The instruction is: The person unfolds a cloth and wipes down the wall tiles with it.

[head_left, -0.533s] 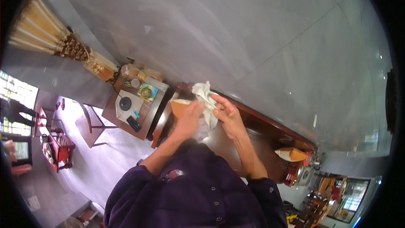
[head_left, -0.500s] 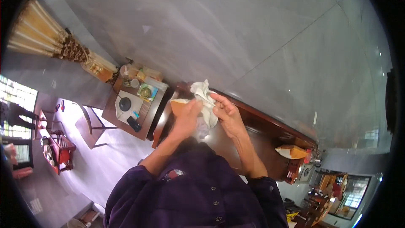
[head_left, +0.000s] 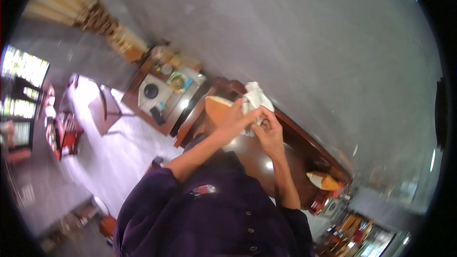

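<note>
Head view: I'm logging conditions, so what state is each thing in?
White cloth: crumpled, held up at the hands
Left hand: against the cloth, grip blurred
Right hand: bent, pinching the cloth
Near orange-and-white cushion: on the bench, partly hidden
Far orange-and-white cushion: at the bench's other end
Curtain: gathered at its middle
Dark phone: lying down, screen unclear
</note>
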Demonstrator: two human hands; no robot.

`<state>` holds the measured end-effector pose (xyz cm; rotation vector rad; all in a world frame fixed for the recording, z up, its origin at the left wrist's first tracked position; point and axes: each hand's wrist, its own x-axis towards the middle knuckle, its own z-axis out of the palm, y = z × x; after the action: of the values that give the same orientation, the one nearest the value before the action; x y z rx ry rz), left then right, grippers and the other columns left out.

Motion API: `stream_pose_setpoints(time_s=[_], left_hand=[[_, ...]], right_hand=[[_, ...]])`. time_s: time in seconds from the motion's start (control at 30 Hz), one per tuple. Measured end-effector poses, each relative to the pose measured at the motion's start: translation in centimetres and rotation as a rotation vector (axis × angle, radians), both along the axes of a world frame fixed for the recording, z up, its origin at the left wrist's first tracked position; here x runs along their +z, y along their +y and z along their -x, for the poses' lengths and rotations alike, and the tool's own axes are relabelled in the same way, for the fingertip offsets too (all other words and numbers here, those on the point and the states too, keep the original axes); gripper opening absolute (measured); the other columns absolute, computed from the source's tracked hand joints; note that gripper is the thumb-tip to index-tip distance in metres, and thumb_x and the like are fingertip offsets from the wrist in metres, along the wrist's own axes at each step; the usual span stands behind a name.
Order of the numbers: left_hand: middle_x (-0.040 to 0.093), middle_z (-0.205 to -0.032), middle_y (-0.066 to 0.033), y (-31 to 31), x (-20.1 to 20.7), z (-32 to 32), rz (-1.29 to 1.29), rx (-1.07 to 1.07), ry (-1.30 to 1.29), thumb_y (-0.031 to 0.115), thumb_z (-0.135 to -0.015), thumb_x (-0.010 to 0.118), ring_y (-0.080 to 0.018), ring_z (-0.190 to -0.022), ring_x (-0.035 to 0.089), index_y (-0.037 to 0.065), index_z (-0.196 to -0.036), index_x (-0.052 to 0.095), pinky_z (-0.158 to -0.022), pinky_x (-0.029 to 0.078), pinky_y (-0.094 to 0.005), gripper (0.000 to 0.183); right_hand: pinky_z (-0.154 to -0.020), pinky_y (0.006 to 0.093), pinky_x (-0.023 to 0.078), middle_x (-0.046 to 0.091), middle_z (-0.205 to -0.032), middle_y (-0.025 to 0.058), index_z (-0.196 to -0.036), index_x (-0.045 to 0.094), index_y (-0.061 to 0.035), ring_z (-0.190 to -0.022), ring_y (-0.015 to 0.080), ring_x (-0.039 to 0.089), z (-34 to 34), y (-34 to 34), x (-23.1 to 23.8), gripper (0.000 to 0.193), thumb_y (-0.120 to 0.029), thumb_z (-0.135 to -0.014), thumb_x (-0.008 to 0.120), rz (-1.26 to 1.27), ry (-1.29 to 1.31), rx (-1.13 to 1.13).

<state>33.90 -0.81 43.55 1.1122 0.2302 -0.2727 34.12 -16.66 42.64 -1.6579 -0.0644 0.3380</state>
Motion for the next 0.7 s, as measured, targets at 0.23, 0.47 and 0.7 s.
stream_pose_setpoints(time_s=[0.23, 0.47, 0.7], left_hand=[[0.064, -0.096, -0.0121, -2.4, -4.8, 2.2, -0.319, 0.122, -0.099, 0.033, -0.097, 0.054, -0.0206, -0.089, 0.061, -0.001, -0.113, 0.057, -0.081, 0.047, -0.0362, 0.037], [0.064, -0.096, -0.0022, -4.2, -6.0, 5.1, -0.184, 0.132, 0.102, 0.027, -0.100, 0.047, -0.0110, -0.086, 0.056, -0.001, -0.111, 0.063, -0.076, 0.046, -0.0273, 0.035], [0.064, -0.092, -0.0011, -4.0, -6.0, 7.1, 0.114, 0.325, 0.214, 0.032, -0.101, 0.049, -0.0099, -0.081, 0.058, 0.001, -0.107, 0.066, -0.070, 0.048, -0.0269, 0.036]], right_hand=[[-0.094, 0.0284, 0.044, 0.054, -0.116, 0.0068, -0.140, 0.044, 0.0023, -0.109, 0.0148, 0.054, 1.8, -1.3, -1.5, 0.057, 0.005, -0.085, 0.061, -0.039, -0.027, 0.196], [-0.095, 0.0302, 0.045, 0.056, -0.117, 0.0096, -0.139, 0.036, -0.0007, -0.110, 0.0166, 0.055, 3.7, -1.9, -5.9, 0.058, -0.005, -0.090, 0.066, -0.173, 0.088, -0.022], [-0.096, 0.0331, 0.047, 0.059, -0.121, 0.0149, -0.139, 0.034, 0.0009, -0.110, 0.0185, 0.057, 3.0, -1.3, -7.0, 0.062, -0.004, -0.088, 0.068, -0.120, 0.151, 0.003]])
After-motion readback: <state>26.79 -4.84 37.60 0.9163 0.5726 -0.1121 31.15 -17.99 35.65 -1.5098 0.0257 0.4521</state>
